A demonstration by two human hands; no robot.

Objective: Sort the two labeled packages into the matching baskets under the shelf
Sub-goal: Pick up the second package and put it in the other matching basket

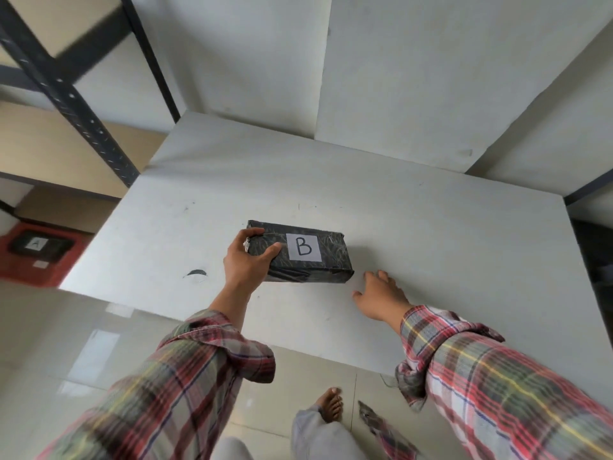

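A black wrapped package [326,267] with a white label reading "B" lies on the white table [447,247]. My left hand [245,260] grips its left end, thumb over the top and fingers along the near side. My right hand [381,295] lies flat on the table just right of the package, fingers spread, holding nothing. A red basket [20,263] stands on the floor at the far left under the shelf; inside it sits a black package [38,245] with a white label reading "A". No other basket shows.
A dark metal shelf frame [69,97] with pale boards rises at the left. White walls close in behind and to the right of the table. A dark smudge [195,273] marks the tabletop. Tiled floor and my bare foot [330,405] lie below the table's near edge.
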